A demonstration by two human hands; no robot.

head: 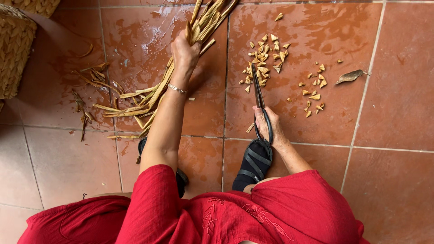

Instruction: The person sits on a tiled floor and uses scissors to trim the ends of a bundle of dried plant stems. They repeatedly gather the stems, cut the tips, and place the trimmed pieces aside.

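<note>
The left hand (184, 50) was clamped around a bundle of tan dried strips (203, 22) that ran from the far edge down to the left across the wet red tiled floor (389, 135). The right hand (266, 124) gripped black scissors (259, 97), blades pointing away into a pile of small cut pieces (264, 61). A woven basket (13, 49) stood far left.

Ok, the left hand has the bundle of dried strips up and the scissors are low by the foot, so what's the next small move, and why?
Probably bring the scissors in the right hand toward the bundle of dried strips gripped by the left hand. The blades point at the pile of cut chips, apart from the strips, so nothing can be snipped yet.
</note>
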